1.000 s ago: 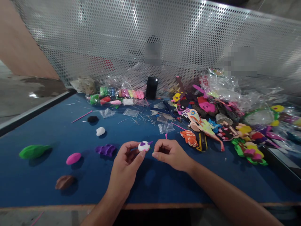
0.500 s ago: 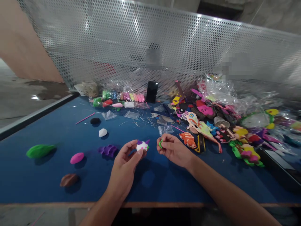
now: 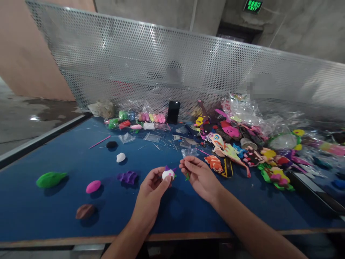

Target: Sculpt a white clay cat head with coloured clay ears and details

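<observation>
My left hand [image 3: 154,187] pinches a small white clay figure [image 3: 168,174] with purple pointed ears, pink spots and a bit of green at its right side. To the right, apart from the figure, my right hand [image 3: 198,174] has its thumb and forefinger together, and a small green clay piece [image 3: 187,176] shows at its fingers. Left of my hands lie a purple clay lump [image 3: 128,177], a pink one [image 3: 93,186], a white one [image 3: 121,157], a brown one [image 3: 85,211], a green one [image 3: 51,179] and a black one [image 3: 111,144].
A phone [image 3: 173,112] stands against the perforated metal screen [image 3: 121,54] behind the blue table [image 3: 32,219]. Many clay figures and plastic bags pile up at the right, near a black tray [image 3: 315,190]. Clay packs [image 3: 151,117] and a pink stick [image 3: 99,142] lie at the back left.
The view has tilted up and shifted, showing an exit sign. My hands are a little closer together, and the green piece now hangs lower at my right fingers.
</observation>
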### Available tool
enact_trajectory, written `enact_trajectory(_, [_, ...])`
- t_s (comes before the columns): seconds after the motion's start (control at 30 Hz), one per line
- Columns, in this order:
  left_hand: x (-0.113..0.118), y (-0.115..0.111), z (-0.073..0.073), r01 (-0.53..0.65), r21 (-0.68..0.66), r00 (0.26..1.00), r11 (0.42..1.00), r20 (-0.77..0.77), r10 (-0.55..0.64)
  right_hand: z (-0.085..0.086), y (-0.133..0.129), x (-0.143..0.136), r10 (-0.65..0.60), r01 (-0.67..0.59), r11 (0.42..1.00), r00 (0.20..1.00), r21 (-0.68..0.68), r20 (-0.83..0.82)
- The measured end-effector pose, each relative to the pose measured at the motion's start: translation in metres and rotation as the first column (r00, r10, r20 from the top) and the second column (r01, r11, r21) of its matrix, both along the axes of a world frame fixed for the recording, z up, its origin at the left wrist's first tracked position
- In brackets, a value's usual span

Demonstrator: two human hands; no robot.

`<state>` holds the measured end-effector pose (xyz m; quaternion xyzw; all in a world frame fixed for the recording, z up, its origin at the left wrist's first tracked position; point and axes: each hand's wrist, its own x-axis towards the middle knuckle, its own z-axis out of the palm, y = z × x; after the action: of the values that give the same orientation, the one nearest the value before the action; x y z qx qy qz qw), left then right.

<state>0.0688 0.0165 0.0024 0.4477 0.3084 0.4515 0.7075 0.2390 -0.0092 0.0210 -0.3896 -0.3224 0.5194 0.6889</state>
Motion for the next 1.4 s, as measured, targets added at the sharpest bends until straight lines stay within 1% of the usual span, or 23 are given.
enact_trajectory(0.1, [0.001, 0.000, -0.002, 0.000, -0.020, 1.000, 1.000, 0.009, 0.000, 0.001, 0.000, -0.016, -0.114, 0.113, 0.992, 0.993, 0.058, 0.024])
enact_trajectory(0.17, [0.002, 0.001, -0.002, -0.005, -0.021, 0.999, 1.000, 0.039, 0.006, 0.000, 0.002, -0.024, -0.177, 0.169, 0.980, 0.981, 0.104, 0.075])
enact_trajectory(0.27, [0.001, 0.003, -0.001, -0.089, -0.014, 0.988, 0.996, 0.123, 0.090, -0.002, 0.003, -0.025, -0.276, 0.244, 0.955, 0.937, 0.166, 0.215])
enact_trajectory(0.33, [-0.003, 0.003, 0.000, -0.156, -0.015, 0.973, 0.988, 0.167, 0.156, -0.002, -0.001, -0.020, -0.327, 0.273, 0.942, 0.878, 0.196, 0.349])
enact_trajectory(0.4, [-0.010, -0.002, -0.002, -0.187, -0.025, 0.961, 0.982, 0.201, 0.188, -0.002, -0.009, -0.016, -0.336, 0.266, 0.941, 0.807, 0.210, 0.485])
enact_trajectory(0.47, [-0.021, -0.011, -0.005, -0.181, -0.063, 0.954, 0.982, 0.230, 0.190, 0.000, -0.021, -0.018, -0.311, 0.230, 0.950, 0.747, 0.210, 0.588])
enact_trajectory(0.53, [-0.034, -0.023, -0.010, -0.136, -0.103, 0.958, 0.985, 0.241, 0.157, 0.002, -0.037, -0.029, -0.247, 0.149, 0.968, 0.705, 0.202, 0.665])
enact_trajectory(0.6, [-0.046, -0.035, -0.013, -0.039, -0.111, 0.970, 0.993, 0.235, 0.064, 0.004, -0.053, -0.046, -0.146, 0.008, 0.982, 0.672, 0.189, 0.726])
enact_trajectory(0.63, [-0.051, -0.041, -0.015, 0.013, -0.104, 0.973, 0.994, 0.230, 0.011, 0.005, -0.060, -0.054, -0.111, -0.043, 0.981, 0.670, 0.187, 0.734])
enact_trajectory(0.67, [-0.055, -0.045, -0.015, 0.053, -0.093, 0.974, 0.994, 0.226, -0.031, 0.005, -0.066, -0.063, -0.096, -0.059, 0.982, 0.669, 0.182, 0.737])
enact_trajectory(0.7, [-0.060, -0.049, -0.016, 0.074, -0.084, 0.973, 0.994, 0.223, -0.054, 0.006, -0.072, -0.070, -0.103, -0.047, 0.983, 0.669, 0.180, 0.736])
enact_trajectory(0.8, [-0.070, -0.059, -0.015, 0.038, -0.072, 0.977, 0.997, 0.212, -0.021, 0.005, -0.083, -0.084, -0.139, 0.024, 0.986, 0.663, 0.164, 0.735])
enact_trajectory(0.9, [-0.080, -0.068, -0.012, 0.019, -0.075, 0.983, 0.997, 0.182, -0.006, 0.001, -0.089, -0.092, -0.113, 0.012, 0.990, 0.675, 0.142, 0.729])
enact_trajectory(1.03, [-0.092, -0.075, -0.010, -0.001, -0.058, 0.985, 0.998, 0.174, 0.011, -0.001, -0.093, -0.100, -0.075, -0.003, 0.994, 0.729, 0.112, 0.681])
enact_trajectory(1.07, [-0.094, -0.076, -0.011, 0.001, -0.047, 0.984, 0.999, 0.178, 0.007, -0.001, -0.094, -0.102, -0.070, -0.012, 0.993, 0.726, 0.115, 0.684])
enact_trajectory(1.13, [-0.097, -0.077, -0.014, 0.016, -0.029, 0.982, 0.999, 0.186, -0.010, 0.000, -0.095, -0.105, -0.081, -0.023, 0.991, 0.694, 0.135, 0.715])
enact_trajectory(1.23, [-0.098, -0.077, -0.017, 0.030, -0.037, 0.980, 0.999, 0.200, -0.022, 0.000, -0.095, -0.105, -0.114, -0.009, 0.987, 0.660, 0.160, 0.742])
enact_trajectory(1.3, [-0.097, -0.077, -0.018, 0.021, -0.071, 0.978, 0.997, 0.207, -0.006, -0.002, -0.095, -0.101, -0.130, 0.011, 0.986, 0.681, 0.168, 0.721])
enact_trajectory(1.4, [-0.096, -0.076, -0.017, -0.003, -0.122, 0.974, 0.993, 0.225, 0.031, -0.007, -0.093, -0.091, -0.177, 0.083, 0.981, 0.752, 0.175, 0.635])
